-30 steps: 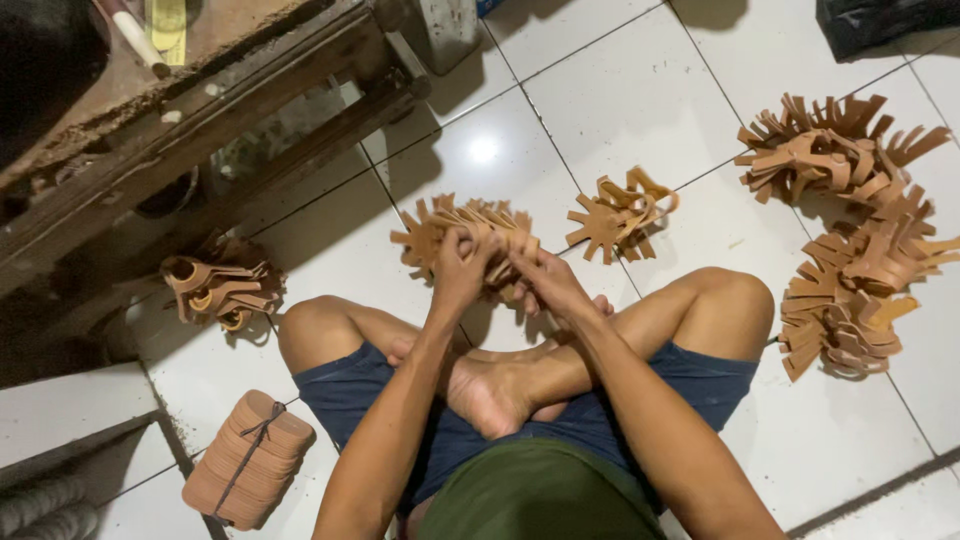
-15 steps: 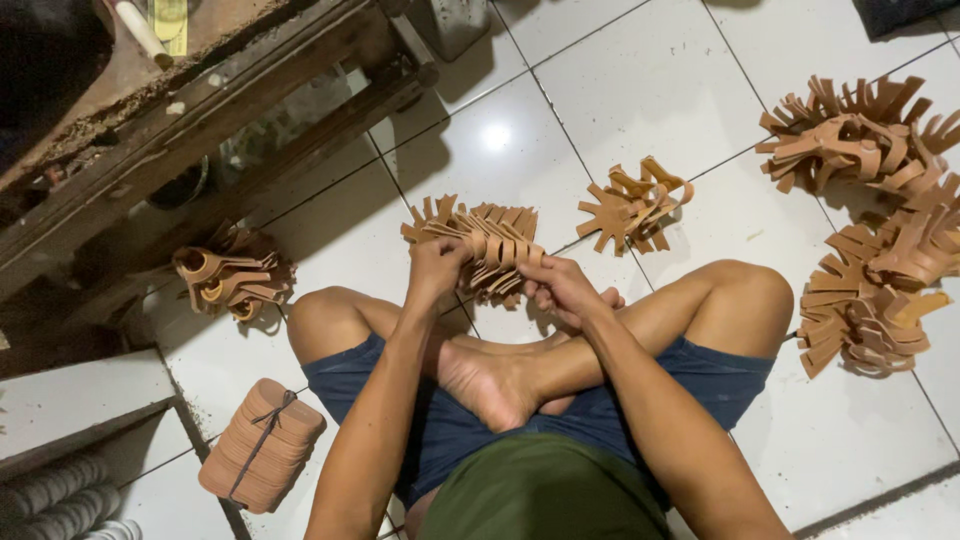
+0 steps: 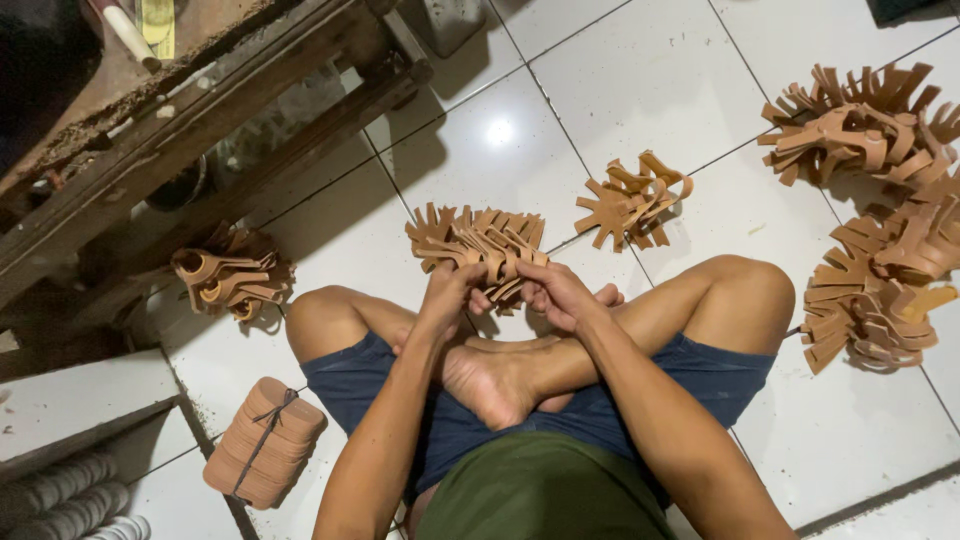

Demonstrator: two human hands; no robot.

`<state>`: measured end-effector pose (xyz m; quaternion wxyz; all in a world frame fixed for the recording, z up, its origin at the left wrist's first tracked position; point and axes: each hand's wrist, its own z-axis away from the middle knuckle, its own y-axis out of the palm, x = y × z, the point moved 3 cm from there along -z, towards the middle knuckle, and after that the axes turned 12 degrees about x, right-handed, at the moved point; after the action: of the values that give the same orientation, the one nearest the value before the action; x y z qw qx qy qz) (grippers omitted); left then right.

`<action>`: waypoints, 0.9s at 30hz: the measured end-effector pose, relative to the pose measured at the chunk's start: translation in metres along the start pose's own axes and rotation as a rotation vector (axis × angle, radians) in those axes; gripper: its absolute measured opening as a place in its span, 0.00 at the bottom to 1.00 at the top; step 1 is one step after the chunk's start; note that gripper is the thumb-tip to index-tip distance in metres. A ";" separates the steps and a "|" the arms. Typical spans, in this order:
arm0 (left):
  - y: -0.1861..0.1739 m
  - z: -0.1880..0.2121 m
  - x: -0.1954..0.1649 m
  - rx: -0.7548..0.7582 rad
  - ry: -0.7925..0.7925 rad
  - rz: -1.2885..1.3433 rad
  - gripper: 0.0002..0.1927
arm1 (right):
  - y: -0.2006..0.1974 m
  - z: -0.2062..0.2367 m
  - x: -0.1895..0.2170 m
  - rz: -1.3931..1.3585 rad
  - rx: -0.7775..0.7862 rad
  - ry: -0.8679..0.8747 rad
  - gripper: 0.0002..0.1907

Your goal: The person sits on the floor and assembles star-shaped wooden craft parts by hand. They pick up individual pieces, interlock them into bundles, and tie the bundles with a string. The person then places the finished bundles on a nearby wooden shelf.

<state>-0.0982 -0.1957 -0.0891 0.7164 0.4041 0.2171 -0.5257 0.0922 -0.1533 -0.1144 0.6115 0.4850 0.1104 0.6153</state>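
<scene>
A: Where's the bundle of tan leather straps (image 3: 478, 243)?

B: On the tiled floor (image 3: 640, 90) before the crossed legs, long axis left to right, ends fanning upward. Left hand (image 3: 450, 292) and right hand (image 3: 552, 292) both pinch its near edge.

Sitting cross-legged, the person is reaching both forearms forward over the crossed feet (image 3: 500, 375). The left hand (image 3: 450, 290) and right hand (image 3: 555, 293) are pinching closed just beyond those feet, nearly touching.
</scene>
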 end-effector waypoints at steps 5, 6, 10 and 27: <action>-0.009 0.008 0.004 0.003 0.039 0.047 0.18 | 0.008 0.003 -0.005 -0.017 0.119 0.071 0.13; -0.010 0.008 0.007 0.001 0.014 0.066 0.18 | 0.011 0.004 -0.008 -0.041 0.155 0.085 0.14; -0.012 0.013 0.015 0.037 0.059 0.221 0.21 | 0.019 0.006 -0.020 -0.042 0.054 0.011 0.10; -0.002 0.054 0.017 0.320 0.353 0.188 0.22 | 0.116 0.009 0.015 0.322 0.197 -0.176 0.10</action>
<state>-0.1004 -0.2488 -0.0709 0.6399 0.6163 0.2143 -0.4059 0.0274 -0.1708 -0.0188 0.4623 0.6057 0.0375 0.6465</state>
